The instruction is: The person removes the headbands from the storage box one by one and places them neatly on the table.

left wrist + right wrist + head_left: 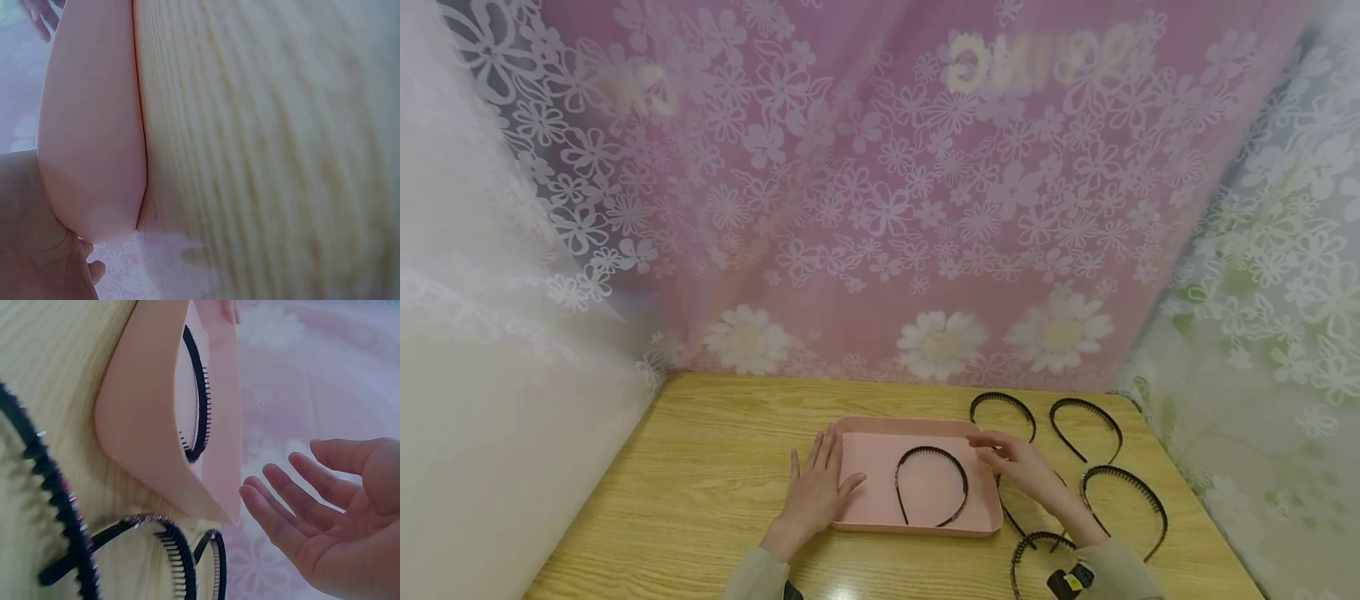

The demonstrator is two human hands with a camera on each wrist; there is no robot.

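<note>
A pink tray [865, 446] lies on the wooden table with one black toothed headband [931, 450] inside it. My left hand [816, 493] rests against the tray's left edge, its fingers straight and the thumb reaching over the rim. Over the tray's right edge is my right hand [1017, 465], holding nothing. In the right wrist view that right hand [337, 519] shows loosely bent, spread fingers, apart from the headband [204, 394] in the tray. The left wrist view shows the tray's outer wall [94, 125] beside part of my left hand [37, 244].
Several more black headbands lie to the right of the tray, among them one at the back [1002, 396], one at the far right back [1084, 402], one at the right [1123, 472] and one near the front [1015, 571]. A pink floral curtain [880, 208] hangs behind the table.
</note>
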